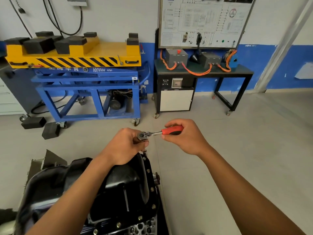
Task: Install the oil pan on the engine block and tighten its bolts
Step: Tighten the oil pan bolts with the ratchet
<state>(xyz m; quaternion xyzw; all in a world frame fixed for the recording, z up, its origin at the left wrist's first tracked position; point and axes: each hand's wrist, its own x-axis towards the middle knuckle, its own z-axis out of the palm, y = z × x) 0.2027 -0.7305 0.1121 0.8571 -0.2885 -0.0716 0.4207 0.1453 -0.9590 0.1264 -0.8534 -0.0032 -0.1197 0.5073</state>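
A black oil pan (122,184) lies on the engine block (144,226) at the bottom of the view, with several bolts along its right flange (149,180). A ratchet wrench (157,133) with a red handle stands over the far corner of the flange. My left hand (125,146) grips the ratchet head and the extension under it. My right hand (184,136) holds the red handle, which points to the right. The socket and the bolt under it are mostly hidden by my left hand.
A blue lift cart with a yellow top (88,78) stands ahead on the left, black foam blocks (42,126) on the floor by it. A black bench with orange cables and a diagram board (203,68) stands ahead on the right. Grey floor lies to the right.
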